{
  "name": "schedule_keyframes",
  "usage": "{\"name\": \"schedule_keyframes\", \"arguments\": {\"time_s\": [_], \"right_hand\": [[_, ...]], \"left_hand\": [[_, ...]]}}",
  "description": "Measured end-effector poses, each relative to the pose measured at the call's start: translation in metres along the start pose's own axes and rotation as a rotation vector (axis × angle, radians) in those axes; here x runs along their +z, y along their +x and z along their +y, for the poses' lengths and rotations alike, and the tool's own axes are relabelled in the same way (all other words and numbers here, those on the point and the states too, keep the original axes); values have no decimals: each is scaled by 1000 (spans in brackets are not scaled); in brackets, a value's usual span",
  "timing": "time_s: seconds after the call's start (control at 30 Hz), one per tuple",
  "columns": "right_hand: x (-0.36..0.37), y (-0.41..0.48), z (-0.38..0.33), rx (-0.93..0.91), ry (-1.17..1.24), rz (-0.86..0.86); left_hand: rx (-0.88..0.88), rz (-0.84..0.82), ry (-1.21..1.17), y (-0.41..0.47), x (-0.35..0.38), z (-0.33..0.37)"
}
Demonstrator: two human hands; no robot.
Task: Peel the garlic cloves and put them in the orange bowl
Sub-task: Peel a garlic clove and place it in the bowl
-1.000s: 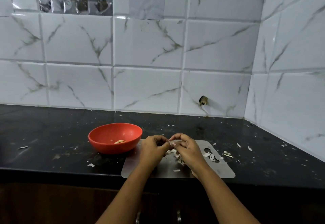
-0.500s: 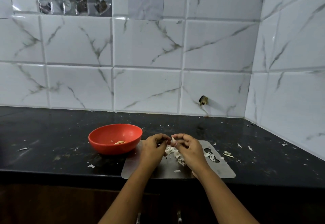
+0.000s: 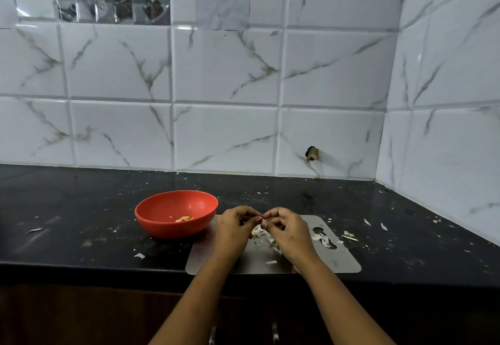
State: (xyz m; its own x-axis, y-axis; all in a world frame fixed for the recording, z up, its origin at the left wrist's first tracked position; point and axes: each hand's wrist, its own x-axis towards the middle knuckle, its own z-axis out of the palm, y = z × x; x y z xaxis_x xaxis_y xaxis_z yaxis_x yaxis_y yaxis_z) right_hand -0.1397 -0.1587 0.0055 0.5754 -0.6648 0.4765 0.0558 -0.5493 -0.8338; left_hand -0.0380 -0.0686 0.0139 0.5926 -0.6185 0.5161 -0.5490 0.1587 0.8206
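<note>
A loose flake of skin (image 3: 34,230) lies far left on the black counter (image 3: 81,204), and another flake (image 3: 139,255) lies nearer the front edge. The orange bowl (image 3: 173,229) stands upright on the counter, its right side just beside the left corner of a flat steel board (image 3: 343,262). A few peeled cloves (image 3: 184,219), pale yellow, lie together at the bottom of the bowl.

Above the board, the left hand (image 3: 235,229) and the right hand (image 3: 289,232) meet fingertip to fingertip. Both have their fingers curled in a narrow pinch on one small garlic clove (image 3: 266,218), of which only a pale sliver shows between them. How much skin it has on cannot be told. Below the hands, a heap of white peelings (image 3: 261,235) sits on the board, with more scraps around the cut-out handle hole (image 3: 323,237). Further right, a few bits of skin (image 3: 349,235) lie scattered on the counter near the tiled corner wall (image 3: 433,155).
</note>
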Motion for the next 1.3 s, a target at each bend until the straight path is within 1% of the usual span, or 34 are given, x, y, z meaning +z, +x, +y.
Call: {"name": "schedule_keyframes", "arguments": {"time_s": [0.13, 0.2, 0.33, 0.53, 0.7, 0.87, 1.07, 1.3], "right_hand": [[2, 1, 2, -24, -184, -38], [3, 2, 4, -33, -226, -49], [3, 4, 7, -57, -261, -41], [3, 6, 7, 8, -227, -51], [3, 6, 9, -24, -281, -49], [4, 7, 9, -43, -332, -53], [4, 7, 9, -52, -349, -35], [4, 5, 8, -42, -340, -38]], "left_hand": [[25, 17, 13, 1, 1, -2], [37, 21, 48, 2, 2, -4], [51, 5, 165, 4, 4, -8], [85, -20, 342, 2, 6, -9], [127, 14, 467, -2, 6, -5], [111, 66, 357, -2, 5, -3], [38, 29, 274, 0, 5, -4], [3, -9, 183, 2, 3, -5]]}}
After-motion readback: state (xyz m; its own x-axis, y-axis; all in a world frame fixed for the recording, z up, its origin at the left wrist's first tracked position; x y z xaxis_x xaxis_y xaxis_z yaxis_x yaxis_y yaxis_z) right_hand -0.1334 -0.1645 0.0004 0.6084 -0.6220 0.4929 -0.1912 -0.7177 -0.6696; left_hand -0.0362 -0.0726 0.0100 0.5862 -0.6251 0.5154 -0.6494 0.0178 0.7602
